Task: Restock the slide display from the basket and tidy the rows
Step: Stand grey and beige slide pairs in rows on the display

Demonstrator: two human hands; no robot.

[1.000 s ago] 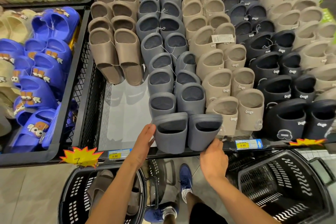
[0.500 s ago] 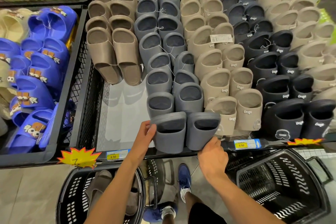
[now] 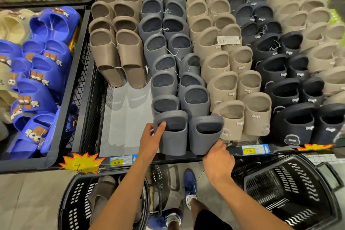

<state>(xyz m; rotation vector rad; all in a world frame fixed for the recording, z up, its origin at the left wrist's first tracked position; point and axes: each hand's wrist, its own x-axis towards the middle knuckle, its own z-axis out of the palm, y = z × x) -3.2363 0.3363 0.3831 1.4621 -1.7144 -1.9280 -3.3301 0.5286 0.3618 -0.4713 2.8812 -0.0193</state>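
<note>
A grey pair of slides stands at the front of the grey row in the display bin (image 3: 89,110). My left hand (image 3: 152,137) grips the left grey slide (image 3: 174,136), thumb hooked over the top of its strap. My right hand (image 3: 218,160) holds the right grey slide (image 3: 204,136) at its lower front corner. Behind them the grey row runs back between a taupe row (image 3: 119,56) and a beige row (image 3: 233,87). A black basket (image 3: 74,200) on the floor at lower left holds taupe slides (image 3: 101,192).
Black slides (image 3: 291,110) and cream slides (image 3: 317,30) fill the right of the bin. Bare bin floor (image 3: 127,123) lies in front of the taupe row. Blue slides (image 3: 37,84) fill the left crate. A second black basket (image 3: 291,192) sits lower right. My feet stand between the baskets.
My left hand has slid up and closed on the left grey slide, thumb over its strap. The pair sits slightly more upright; my right hand stays at the right slide's base.
</note>
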